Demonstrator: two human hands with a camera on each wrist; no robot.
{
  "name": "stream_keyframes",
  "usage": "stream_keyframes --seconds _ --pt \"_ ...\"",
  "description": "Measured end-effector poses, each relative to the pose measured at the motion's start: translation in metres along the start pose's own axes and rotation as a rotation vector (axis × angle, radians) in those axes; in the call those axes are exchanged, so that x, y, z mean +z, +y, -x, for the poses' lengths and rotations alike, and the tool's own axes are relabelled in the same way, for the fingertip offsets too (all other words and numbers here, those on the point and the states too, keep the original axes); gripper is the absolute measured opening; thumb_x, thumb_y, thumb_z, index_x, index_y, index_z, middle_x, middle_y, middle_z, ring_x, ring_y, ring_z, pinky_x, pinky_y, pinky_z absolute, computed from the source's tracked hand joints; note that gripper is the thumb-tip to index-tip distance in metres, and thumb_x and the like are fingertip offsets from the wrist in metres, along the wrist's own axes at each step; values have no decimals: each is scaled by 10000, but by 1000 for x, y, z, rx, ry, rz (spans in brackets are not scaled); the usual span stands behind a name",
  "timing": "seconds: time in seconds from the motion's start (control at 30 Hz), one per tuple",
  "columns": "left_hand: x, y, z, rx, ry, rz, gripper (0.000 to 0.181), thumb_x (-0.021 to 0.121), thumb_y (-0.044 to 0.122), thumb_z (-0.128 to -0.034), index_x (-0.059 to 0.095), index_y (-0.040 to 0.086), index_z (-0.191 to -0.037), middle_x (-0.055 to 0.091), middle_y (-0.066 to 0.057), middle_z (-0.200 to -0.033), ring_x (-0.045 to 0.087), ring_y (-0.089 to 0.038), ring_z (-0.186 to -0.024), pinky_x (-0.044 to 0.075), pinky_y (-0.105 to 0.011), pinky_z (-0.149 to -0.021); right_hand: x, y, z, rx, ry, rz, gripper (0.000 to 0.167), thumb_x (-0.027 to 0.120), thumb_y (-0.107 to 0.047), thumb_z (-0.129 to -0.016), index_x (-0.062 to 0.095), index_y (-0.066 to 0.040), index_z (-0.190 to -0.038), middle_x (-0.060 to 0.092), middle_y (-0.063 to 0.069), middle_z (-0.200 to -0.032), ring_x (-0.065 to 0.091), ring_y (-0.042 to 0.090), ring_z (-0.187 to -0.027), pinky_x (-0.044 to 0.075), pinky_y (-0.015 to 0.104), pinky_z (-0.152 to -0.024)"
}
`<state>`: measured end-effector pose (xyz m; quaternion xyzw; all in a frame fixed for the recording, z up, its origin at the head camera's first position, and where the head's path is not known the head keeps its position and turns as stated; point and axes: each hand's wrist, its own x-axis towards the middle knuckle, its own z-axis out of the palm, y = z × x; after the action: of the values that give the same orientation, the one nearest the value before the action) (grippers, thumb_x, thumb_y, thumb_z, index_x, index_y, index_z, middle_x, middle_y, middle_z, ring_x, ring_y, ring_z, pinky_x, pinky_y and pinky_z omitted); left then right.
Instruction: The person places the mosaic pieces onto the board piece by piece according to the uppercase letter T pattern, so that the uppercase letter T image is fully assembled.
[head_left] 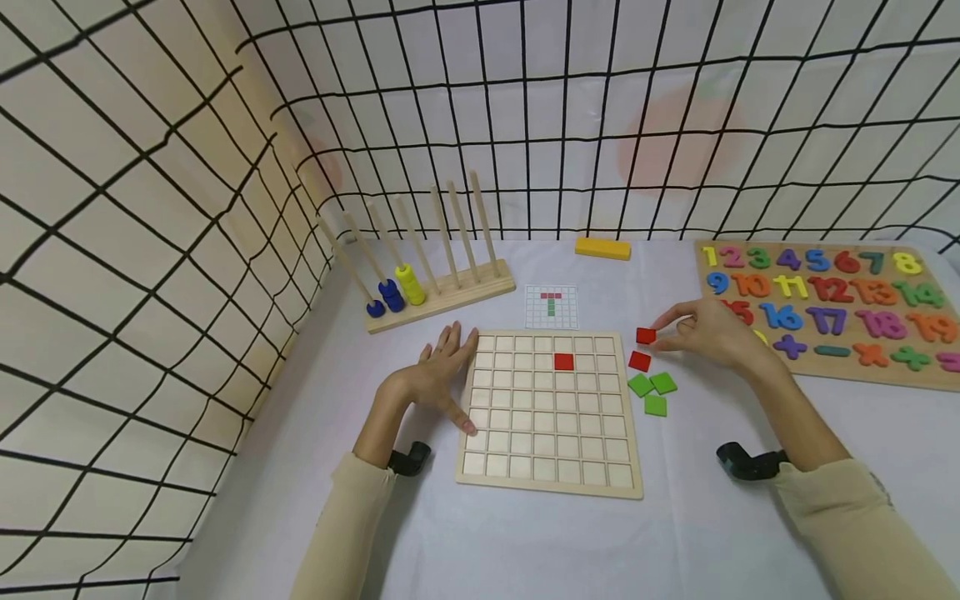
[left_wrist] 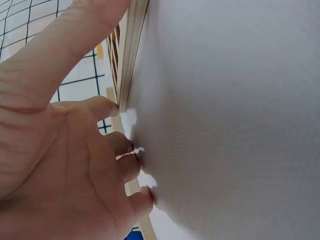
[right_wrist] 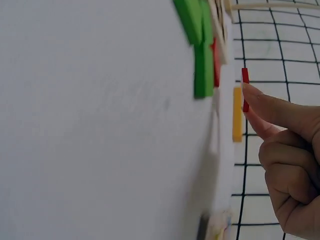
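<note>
A wooden grid board (head_left: 551,489) lies flat, with one red square tile (head_left: 564,362) in a cell of its second row. My left hand (head_left: 437,377) rests at the board's left edge, fingers spread, the thumb on the frame; the left wrist view shows its palm (left_wrist: 65,165). Right of the board, my right hand (head_left: 708,332) pinches a red tile (right_wrist: 245,90) between thumb and forefinger, raised off the table in the right wrist view. Below it lie another red tile (head_left: 640,361) and three green tiles (head_left: 656,406). A small pattern card (head_left: 551,322) sits behind the board.
At the back left stands a wooden peg rack (head_left: 480,287) with blue and yellow rings. A yellow block (head_left: 603,248) lies near the black wire mesh (head_left: 566,142). A number puzzle board (head_left: 892,375) occupies the right side, under and beyond my right forearm.
</note>
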<state>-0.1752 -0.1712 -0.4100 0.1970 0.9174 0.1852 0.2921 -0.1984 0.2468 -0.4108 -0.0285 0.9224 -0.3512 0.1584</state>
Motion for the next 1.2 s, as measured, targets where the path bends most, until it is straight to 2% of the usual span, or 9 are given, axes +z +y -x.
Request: stream_keyframes --seconds 0.23,0.43,0.6,0.83,0.97,1.1,1.2 --pt "0 0 -1 7 1 -4 1520 989 425 -642 -103 149 -1664 -262 -194 -1694 -237 -336 -1594 -76 -570 -1310 15 -35 3 -46 -35 -39 420 827 -327 -879 718 -51 -1177 344 -30 -583 363 158 -563 283 267 -519" --pt "0 0 -1 6 -1 -2 1512 989 418 -647 -100 158 -1664 -267 -189 -1693 -248 -329 -1591 -84 -566 -1310 35 -60 -1 -85 -107 -90 373 818 -257 -885 700 -35 -1161 322 -52 -550 316 113 -485 262 222 -468" --pt "1 0 -1 -1 -2 -7 1511 988 424 -646 -98 170 -1665 -268 -179 -1696 -251 -319 -1592 -84 -559 -1312 50 -78 -5 -99 -147 -108 349 817 -193 -872 682 0 -1129 349 -60 -541 322 100 -486 250 213 -473" --pt "2 -1 -2 2 4 -9 1508 986 427 -648 -95 168 -1666 -259 -181 -1700 -244 -319 -1595 -74 -564 -1313 66 -92 -12 -107 -176 -117 313 842 -132 -829 687 5 -1063 340 -62 -565 332 110 -550 265 225 -521" --pt "1 -1 -2 1 2 -6 1507 986 425 -650 -97 166 -1666 -262 -181 -1698 -246 -319 -1595 -77 -561 -1313 73 -97 -17 -99 -188 -119 292 852 -107 -811 692 5 -1028 423 -51 -582 393 121 -573 324 241 -549" --pt "1 0 -1 -1 1 -11 1511 987 431 -646 -96 165 -1666 -264 -180 -1698 -247 -318 -1594 -77 -559 -1313 79 -102 -19 -97 -202 -79 252 859 -93 -797 709 5 -974 465 -37 -635 399 132 -607 320 249 -558" --pt "1 0 0 -5 4 -12 1514 988 432 -642 -95 168 -1666 -263 -177 -1698 -245 -317 -1595 -77 -556 -1314 81 -105 -20 -106 -210 -39 237 856 -79 -794 708 4 -959 448 -41 -616 385 125 -578 294 239 -533"
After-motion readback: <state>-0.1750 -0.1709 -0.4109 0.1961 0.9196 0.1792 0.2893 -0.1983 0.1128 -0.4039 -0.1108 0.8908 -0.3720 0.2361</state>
